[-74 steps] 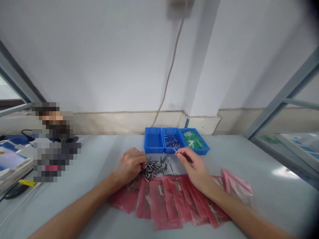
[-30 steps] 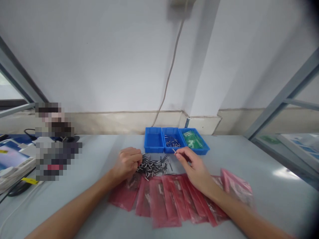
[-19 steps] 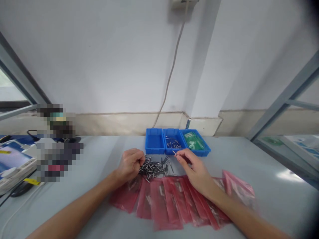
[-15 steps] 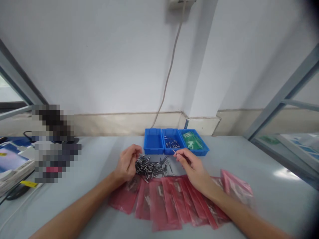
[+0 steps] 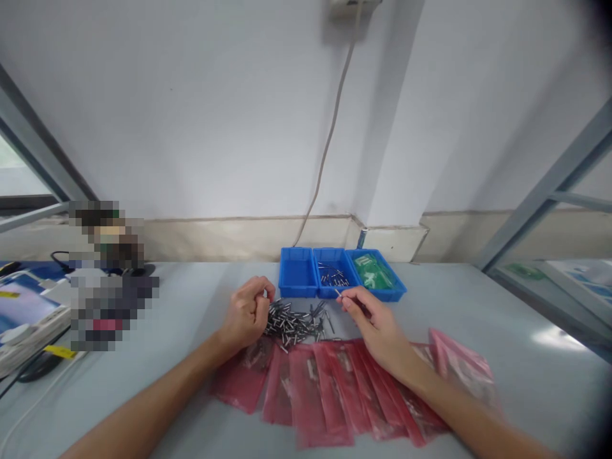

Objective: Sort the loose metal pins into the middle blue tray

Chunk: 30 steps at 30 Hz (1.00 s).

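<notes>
A heap of small dark and shiny metal pins [image 5: 294, 325] lies on the table between my hands. My left hand [image 5: 249, 310] is curled closed at the heap's left edge; whatever its fingers may hold is hidden. Between the thumb and fingertips of my right hand [image 5: 368, 312] is one thin metal pin [image 5: 339, 294], its tip pointing up and left. That hand is just in front of the middle blue bin [image 5: 329, 292], which contains several loose pins. Pink plastic bags [image 5: 315, 408], overlapping in a fanned row with small parts inside some, lie under and between my forearms.
Left of the middle bin stands another blue bin [image 5: 297, 292]; the right-hand bin [image 5: 396, 296] holds a green bag with pale parts. A wall with a hanging cable [image 5: 329, 137] rises behind the table. At far left are papers, cords and a blurred-out patch.
The view has shifted slightly, moving the scene a little to the right. My left fingers have curled in more; my right hand keeps its pinch on the pin.
</notes>
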Motion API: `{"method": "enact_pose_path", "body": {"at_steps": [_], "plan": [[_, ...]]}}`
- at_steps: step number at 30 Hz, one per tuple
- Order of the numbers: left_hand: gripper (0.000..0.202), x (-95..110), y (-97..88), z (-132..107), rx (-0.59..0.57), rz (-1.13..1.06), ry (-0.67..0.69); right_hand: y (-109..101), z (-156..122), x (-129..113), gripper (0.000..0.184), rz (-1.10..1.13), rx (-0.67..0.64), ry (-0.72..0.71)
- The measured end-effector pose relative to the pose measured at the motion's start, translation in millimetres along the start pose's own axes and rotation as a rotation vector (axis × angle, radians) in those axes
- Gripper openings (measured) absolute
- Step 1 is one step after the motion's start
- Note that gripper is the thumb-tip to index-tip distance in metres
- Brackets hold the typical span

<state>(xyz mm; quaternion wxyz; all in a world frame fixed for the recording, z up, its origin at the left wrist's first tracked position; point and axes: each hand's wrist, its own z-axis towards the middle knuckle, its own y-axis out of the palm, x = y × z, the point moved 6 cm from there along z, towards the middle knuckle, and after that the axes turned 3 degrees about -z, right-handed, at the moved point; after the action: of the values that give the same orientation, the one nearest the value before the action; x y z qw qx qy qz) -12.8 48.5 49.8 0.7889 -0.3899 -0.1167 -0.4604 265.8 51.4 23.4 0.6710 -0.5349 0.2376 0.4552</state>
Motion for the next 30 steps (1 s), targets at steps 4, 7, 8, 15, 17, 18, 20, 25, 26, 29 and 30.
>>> {"method": "enact_pose_path", "body": {"at_steps": [4, 7, 8, 15, 17, 18, 20, 25, 26, 29, 30], "plan": [[0.039, -3.4, 2.7, -1.3, -0.007, 0.06, 0.02, -0.6, 1.1, 1.6, 0.029, -0.002, 0.01, -0.006], [0.043, -5.4, 5.4, -2.1, -0.021, 0.081, 0.052, -1.1, 0.7, 0.3, 0.029, 0.003, 0.013, -0.001], [0.043, -5.6, 6.3, -2.3, -0.025, 0.087, 0.063, -0.9, 0.5, -0.2, 0.03, 0.003, 0.011, 0.003], [0.04, -2.5, 12.8, -2.9, -0.048, 0.112, 0.142, -0.7, 0.6, 0.9, 0.03, 0.028, 0.015, 0.007], [0.041, -2.1, 11.9, -2.2, -0.032, 0.12, 0.153, -0.9, 0.7, 2.2, 0.03, 0.033, 0.018, 0.01], [0.041, -1.7, 11.0, -1.8, -0.023, 0.124, 0.159, -1.4, 0.7, 2.9, 0.031, 0.034, 0.026, 0.015], [0.041, -0.1, 9.1, -1.5, -0.01, 0.131, 0.175, -2.2, 0.6, 4.1, 0.032, 0.035, 0.038, 0.024], [0.041, 6.1, 8.1, -2.6, -0.046, 0.135, 0.224, -4.2, 1.7, 2.8, 0.027, 0.015, 0.071, 0.008], [0.04, 7.0, 8.4, -2.8, -0.059, 0.133, 0.232, -5.1, 2.1, 1.6, 0.025, 0.013, 0.085, -0.008], [0.038, 8.6, 9.1, -2.5, -0.09, 0.121, 0.25, -6.7, 3.3, -1.5, 0.017, 0.014, 0.107, -0.06], [0.038, 8.8, 9.1, -2.0, -0.095, 0.115, 0.252, -6.7, 3.6, -1.9, 0.015, 0.012, 0.105, -0.069]]}}
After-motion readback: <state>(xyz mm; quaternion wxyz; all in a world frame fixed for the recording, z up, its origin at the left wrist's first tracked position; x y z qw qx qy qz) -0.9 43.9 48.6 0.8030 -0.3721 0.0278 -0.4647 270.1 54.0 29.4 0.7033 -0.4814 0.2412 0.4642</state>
